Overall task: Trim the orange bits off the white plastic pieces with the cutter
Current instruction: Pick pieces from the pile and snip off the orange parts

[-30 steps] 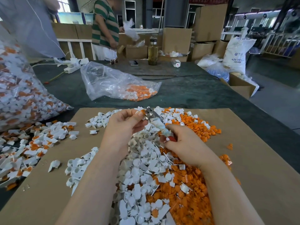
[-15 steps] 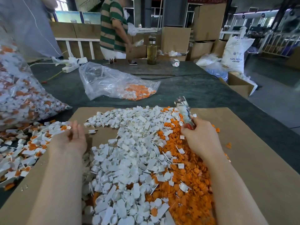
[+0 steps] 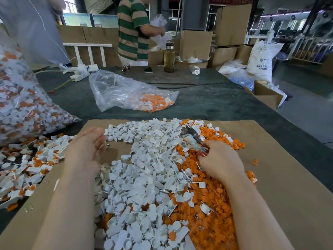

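A big heap of trimmed white plastic pieces lies on the brown cardboard sheet, with a heap of cut-off orange bits along its right side. My right hand grips the cutter by its red handles, jaws pointing up and left over the pile. My left hand hovers at the heap's left edge, fingers blurred and loosely curled, nothing visible in it. Untrimmed white pieces with orange bits lie spread at the left.
A full clear bag of untrimmed pieces stands at the left. A half-empty plastic bag with orange bits lies on the dark table beyond the cardboard. A bottle, a phone and a power strip sit farther back. A person in a striped shirt stands behind.
A second ago both hands met over the heap's middle at the cutter. My left hand then swung out to the left edge. My right hand swung out right with the cutter, then lowered onto the pile.
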Tool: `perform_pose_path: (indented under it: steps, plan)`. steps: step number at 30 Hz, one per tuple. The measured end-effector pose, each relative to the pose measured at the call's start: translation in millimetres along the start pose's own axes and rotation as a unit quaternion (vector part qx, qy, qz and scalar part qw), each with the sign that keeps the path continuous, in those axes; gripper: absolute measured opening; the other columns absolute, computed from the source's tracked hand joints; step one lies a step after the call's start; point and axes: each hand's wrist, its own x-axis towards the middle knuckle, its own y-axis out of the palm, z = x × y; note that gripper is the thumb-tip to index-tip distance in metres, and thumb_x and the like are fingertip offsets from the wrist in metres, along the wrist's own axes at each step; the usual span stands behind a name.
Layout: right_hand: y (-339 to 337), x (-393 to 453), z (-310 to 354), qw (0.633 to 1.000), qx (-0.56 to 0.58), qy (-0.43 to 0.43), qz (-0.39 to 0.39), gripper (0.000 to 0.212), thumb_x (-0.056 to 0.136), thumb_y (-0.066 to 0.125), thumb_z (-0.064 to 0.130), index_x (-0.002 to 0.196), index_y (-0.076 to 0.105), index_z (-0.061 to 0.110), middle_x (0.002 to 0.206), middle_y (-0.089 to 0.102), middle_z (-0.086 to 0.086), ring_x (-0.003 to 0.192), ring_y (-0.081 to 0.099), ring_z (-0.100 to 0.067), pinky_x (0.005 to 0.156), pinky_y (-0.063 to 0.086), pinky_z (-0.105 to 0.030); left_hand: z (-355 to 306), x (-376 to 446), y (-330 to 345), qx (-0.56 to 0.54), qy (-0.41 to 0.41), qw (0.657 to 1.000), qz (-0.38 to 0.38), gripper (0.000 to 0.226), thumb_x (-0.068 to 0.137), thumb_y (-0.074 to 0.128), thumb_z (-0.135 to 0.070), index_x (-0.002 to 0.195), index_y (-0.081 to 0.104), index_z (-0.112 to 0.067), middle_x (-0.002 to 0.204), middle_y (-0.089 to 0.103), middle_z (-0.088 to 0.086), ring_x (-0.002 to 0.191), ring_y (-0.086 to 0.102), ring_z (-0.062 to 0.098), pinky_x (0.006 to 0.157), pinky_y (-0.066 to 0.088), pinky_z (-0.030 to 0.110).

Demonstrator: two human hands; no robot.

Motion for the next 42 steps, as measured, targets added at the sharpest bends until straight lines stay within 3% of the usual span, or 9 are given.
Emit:
perform_pose_path:
  steps: [3,5,8,13,19,24,30,35,42]
  plan:
    - [3,0,3,1.0,-0.016,-0.003,0.001,0.008,0.085,0.06,0.029,0.093,0.056,0.029,0.081,0.055,0.01,0.069,0.051,-0.007,0.049,0.038,-0.024,7,-7,11,0.268,0.046,0.961,0.055,0.009,0.084,0.076,-0.027,0.089,0.069,-0.03,0.094,0.069,-0.008,0.086,0.063,0.012,0.079,0.052,0.036]
    - [4,1,4,1.0,-0.02,0.002,-0.002,0.009,0.086,0.06,0.029,0.094,0.057,0.028,0.082,0.055,0.01,0.069,0.052,-0.008,0.049,0.039,-0.024,14,-11,14,0.449,0.102,0.885,0.073,0.008,0.086,0.074,-0.028,0.086,0.067,-0.03,0.088,0.064,-0.01,0.08,0.058,0.01,0.063,0.046,0.03]
    - [7,1,4,1.0,-0.027,0.008,-0.004,0.011,0.087,0.061,0.033,0.096,0.058,0.026,0.082,0.056,0.008,0.07,0.054,-0.01,0.05,0.043,-0.024,16,-10,17,0.631,0.14,0.759,0.08,0.005,0.086,0.067,-0.016,0.09,0.07,-0.018,0.087,0.065,0.0,0.08,0.062,0.02,0.071,0.058,0.036]
    - [8,1,6,0.999,-0.026,0.019,0.001,0.013,0.089,0.06,0.034,0.097,0.057,0.025,0.085,0.057,0.005,0.076,0.058,-0.014,0.063,0.054,-0.03,15,-18,23,0.661,0.131,0.731,0.103,0.02,0.086,0.06,-0.006,0.096,0.073,-0.018,0.091,0.067,0.0,0.084,0.062,0.02,0.073,0.055,0.032]
    - [10,0,9,0.999,-0.041,0.021,-0.009,0.014,0.089,0.061,0.035,0.086,0.052,0.025,0.079,0.055,0.006,0.068,0.053,-0.011,0.051,0.041,-0.026,18,-21,23,0.658,0.15,0.734,0.076,0.011,0.088,0.062,-0.011,0.091,0.072,-0.014,0.088,0.068,0.004,0.081,0.063,0.022,0.066,0.051,0.03]
    - [12,-1,10,0.998,-0.046,0.029,-0.031,0.026,0.089,0.062,0.033,0.073,0.042,0.028,0.075,0.052,0.007,0.063,0.048,-0.008,0.046,0.034,-0.024,16,-28,30,0.502,0.187,0.842,0.06,0.019,0.087,0.07,-0.029,0.083,0.065,-0.011,0.071,0.066,0.004,0.066,0.057,0.013,0.053,0.038,0.026]
    - [14,0,13,0.996,-0.039,0.056,-0.059,0.03,0.085,0.062,0.022,0.071,0.037,0.029,0.072,0.049,0.008,0.06,0.046,-0.008,0.045,0.031,-0.023,13,-42,46,0.315,0.105,0.936,0.117,0.008,0.082,0.066,-0.016,0.084,0.067,-0.009,0.061,0.071,-0.005,0.066,0.063,0.019,0.071,0.057,0.04]
    - [11,1,13,0.996,-0.002,0.04,-0.086,0.016,0.085,0.06,0.025,0.079,0.045,0.026,0.07,0.051,0.008,0.058,0.047,-0.008,0.044,0.031,-0.023,14,-49,57,0.202,0.051,0.965,0.157,0.018,0.09,0.054,-0.004,0.097,0.064,-0.016,0.07,0.075,-0.001,0.063,0.07,0.01,0.063,0.05,0.025]
    - [5,-2,20,0.972,0.206,-0.036,-0.105,0.01,0.088,0.062,0.028,0.08,0.059,0.023,0.067,0.058,0.01,0.06,0.054,-0.006,0.049,0.034,-0.019,19,-64,70,0.198,0.048,0.951,0.232,0.022,0.09,0.063,0.004,0.095,0.074,-0.014,0.081,0.077,0.0,0.073,0.075,0.012,0.058,0.055,0.015]
